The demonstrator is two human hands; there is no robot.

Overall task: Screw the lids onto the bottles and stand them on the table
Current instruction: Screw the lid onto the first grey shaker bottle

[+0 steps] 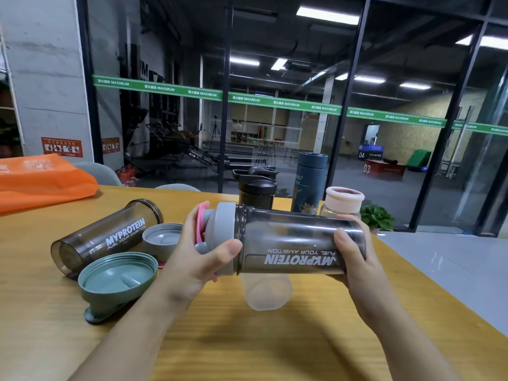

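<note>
I hold a smoky MYPROTEIN shaker bottle [291, 240] sideways above the table. My right hand [354, 254] grips its base end. My left hand [198, 251] wraps the grey lid [224, 229] with a pink loop, which sits on the bottle's mouth. A second smoky MYPROTEIN bottle [107, 237] lies lidless on its side at the left. Beside it lie a grey lid [162, 239] and a green lid [116, 280], both upside down. A frosted clear bottle [266, 292] lies under the held one.
At the back of the wooden table [247, 342] stand a black shaker [257, 188], a dark blue flask [309, 182] and a clear jar with a pink-white lid [343, 200]. An orange bag [41, 180] lies far left. The table's edge runs along the right, with a small plant [376, 217] beyond.
</note>
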